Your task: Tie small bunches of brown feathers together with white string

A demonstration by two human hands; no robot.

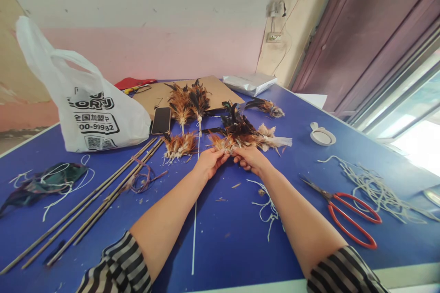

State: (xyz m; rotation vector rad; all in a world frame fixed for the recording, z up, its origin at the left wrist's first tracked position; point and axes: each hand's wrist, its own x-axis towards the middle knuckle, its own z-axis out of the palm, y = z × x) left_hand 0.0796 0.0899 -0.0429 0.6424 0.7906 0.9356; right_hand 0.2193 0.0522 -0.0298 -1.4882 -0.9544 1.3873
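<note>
Both my hands meet at the middle of the blue table [233, 238], over a thin white stick [194, 233]. My left hand [209, 163] and my right hand [250, 159] pinch a bundle of brown and black feathers [237, 136] between their fingertips. More feather bunches [187, 100] lie just beyond on a sheet of cardboard [216, 89], and a small tied bunch [178, 145] lies to the left of my left hand. Loose white string [266, 208] trails under my right forearm.
Several thin wooden sticks [96, 206] run diagonally on the left, beside a white plastic bag [92, 110] and a phone [161, 120]. Red-handled scissors [347, 213], a heap of white cords [374, 190] and a round white lid [322, 136] lie on the right. Dark cloth [44, 183] sits far left.
</note>
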